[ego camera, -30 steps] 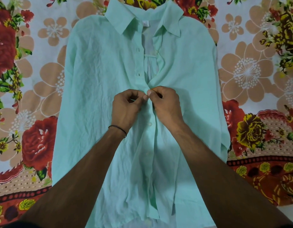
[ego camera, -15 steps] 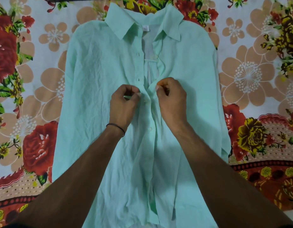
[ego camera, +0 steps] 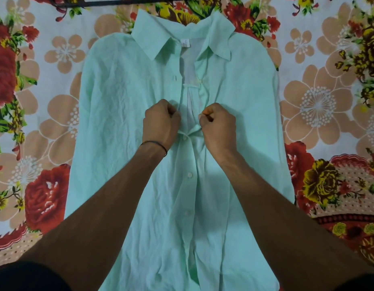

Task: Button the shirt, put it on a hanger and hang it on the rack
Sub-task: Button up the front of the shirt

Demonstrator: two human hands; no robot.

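Note:
A mint-green shirt [ego camera: 123, 114] lies flat, collar away from me, on a flowered bedsheet [ego camera: 56, 127]. Its lower front is closed, with white buttons showing down the middle; the chest and neck part gapes open. My left hand [ego camera: 160, 124] pinches the left front edge at chest height. My right hand [ego camera: 218, 126] pinches the right front edge beside it. A small gap of open placket lies between the two hands. No hanger body or rack can be made out.
A dark thin bar [ego camera: 123, 2] lies across the sheet just beyond the collar. The bedsheet spreads on all sides of the shirt. My forearms cross the lower half of the shirt.
Both hands have moved up the placket from the just-closed button to a higher spot and have come apart, each now holding its own shirt edge.

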